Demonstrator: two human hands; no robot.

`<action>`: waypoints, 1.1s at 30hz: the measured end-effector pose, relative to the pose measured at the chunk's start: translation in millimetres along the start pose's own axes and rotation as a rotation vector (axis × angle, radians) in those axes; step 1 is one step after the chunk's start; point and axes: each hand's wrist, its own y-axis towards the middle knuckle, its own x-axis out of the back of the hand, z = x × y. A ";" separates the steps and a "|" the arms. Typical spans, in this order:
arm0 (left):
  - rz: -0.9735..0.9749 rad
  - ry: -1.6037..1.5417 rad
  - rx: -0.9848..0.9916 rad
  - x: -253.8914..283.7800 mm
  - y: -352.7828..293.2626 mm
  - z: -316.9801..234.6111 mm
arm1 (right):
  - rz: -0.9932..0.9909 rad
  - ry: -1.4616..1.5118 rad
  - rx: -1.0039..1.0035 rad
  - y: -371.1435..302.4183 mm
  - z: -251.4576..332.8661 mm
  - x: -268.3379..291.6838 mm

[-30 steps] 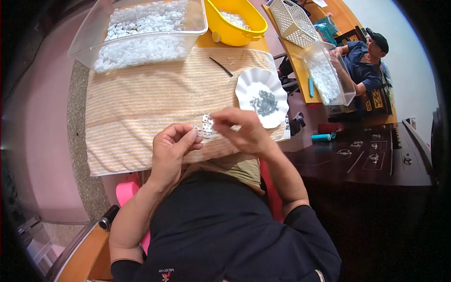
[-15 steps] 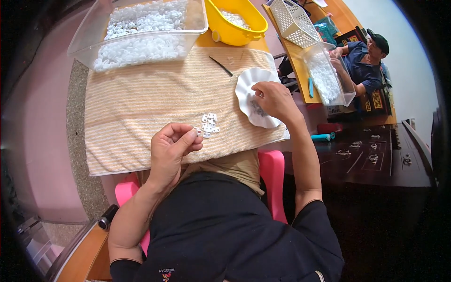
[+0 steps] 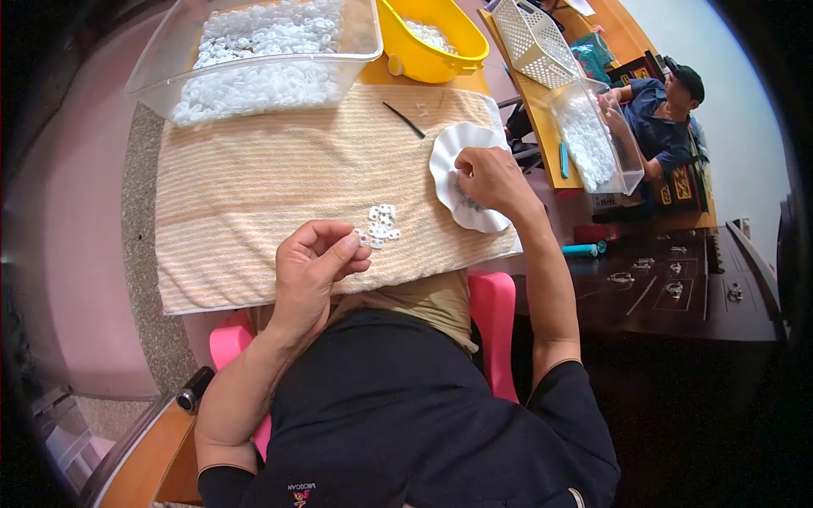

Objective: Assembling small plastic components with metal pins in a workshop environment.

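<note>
Between the thumb and forefinger of my left hand [image 3: 306, 267] is a small white plastic piece [image 3: 362, 239] with a hole in it. Just beyond those fingertips, several similar white pieces [image 3: 383, 222] lie in a loose cluster on a striped towel [image 3: 254, 195]. My right hand [image 3: 491, 179] reaches into a white dish with a wavy rim [image 3: 466, 135], its fingers curled and pointing down. Small greyish bits [image 3: 464, 201] show in the dish beneath that hand. Whatever the right fingertips pinch is hidden behind the hand.
A clear bin [image 3: 262, 89] of white plastic pieces and a yellow tub [image 3: 436, 51] stand at the far edge. A thin black stick [image 3: 404, 120] lies near the dish. At right, a person [image 3: 656, 110] works over another clear bin [image 3: 627, 161], beside a white perforated basket [image 3: 532, 42].
The view has shifted slightly. My right fingers are bent further down into the dish. My left hand keeps its pinch on the white piece.
</note>
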 end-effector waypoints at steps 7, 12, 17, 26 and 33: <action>-0.003 -0.022 0.039 2.6 1.2 1.9 | -0.237 0.213 0.117 -10.5 1.3 -5.3; -0.005 -0.035 0.038 3.3 1.9 3.2 | -0.344 0.447 0.260 -18.6 21.6 -2.7; -0.023 -0.043 0.061 3.9 2.1 3.3 | -0.311 0.592 0.312 -20.8 26.0 -19.9; -0.019 -0.070 0.056 5.2 3.3 4.2 | -0.064 0.969 0.290 -33.0 73.3 -48.8; -0.006 -0.085 0.060 4.4 3.3 3.4 | 0.092 1.264 0.239 -35.6 94.3 -57.6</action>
